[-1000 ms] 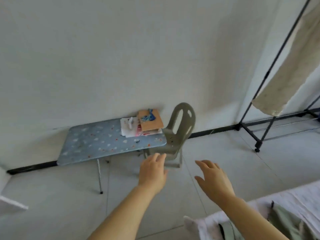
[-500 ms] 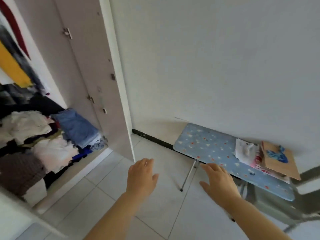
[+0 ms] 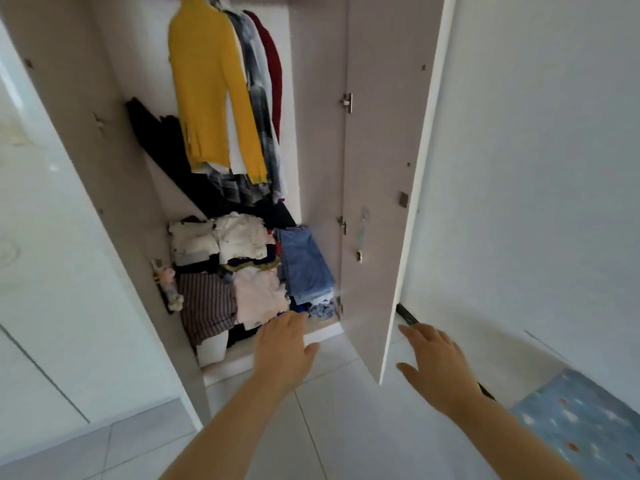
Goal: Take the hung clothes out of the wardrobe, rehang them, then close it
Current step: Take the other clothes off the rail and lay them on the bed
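Note:
The wardrobe (image 3: 318, 140) stands open in front of me, its right door (image 3: 388, 188) swung out towards me. Inside hang a yellow sweater (image 3: 211, 88), a plaid grey-blue garment (image 3: 258, 109) and a dark red garment (image 3: 272, 60), side by side. Black clothing (image 3: 162, 140) droops behind them. Folded clothes (image 3: 249, 268) are piled on the wardrobe floor. My left hand (image 3: 282, 344) reaches out low before the pile, fingers straight, holding nothing. My right hand (image 3: 433, 362) hovers just right of the door's lower edge, fingers spread and empty.
A blue patterned ironing board (image 3: 581, 420) juts in at the lower right. The white wall (image 3: 536, 168) is right of the door. The left wardrobe door (image 3: 62, 237) is beside me on the left. Pale floor tiles (image 3: 346, 427) lie underfoot.
My view has swung left from the ironing board and chair to the open wardrobe. Both hands stay raised and empty; the hanging clothes are now in full view.

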